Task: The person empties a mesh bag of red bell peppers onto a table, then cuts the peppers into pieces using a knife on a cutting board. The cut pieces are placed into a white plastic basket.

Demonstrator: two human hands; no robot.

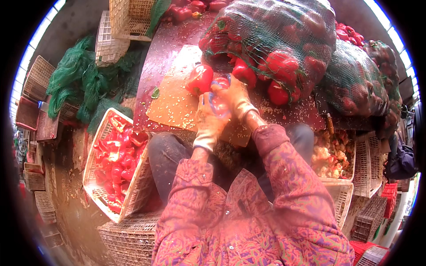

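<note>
My two hands, in orange-tan work gloves with white cuffs, meet over the near part of the table. My left hand is closed around a red bell pepper. The fingers of my right hand press close from the other side, against a second patch of red pepper; whether both patches belong to one fruit cannot be told. A whole red bell pepper lies just beyond my left hand. Under them is a tan board strewn with pale seeds.
A green net sack of red peppers spills onto the dark red tabletop. Opened pepper pieces fill a white crate at left; cores fill another at right. A wooden-handled knife lies by the table edge. Green netting hangs at left.
</note>
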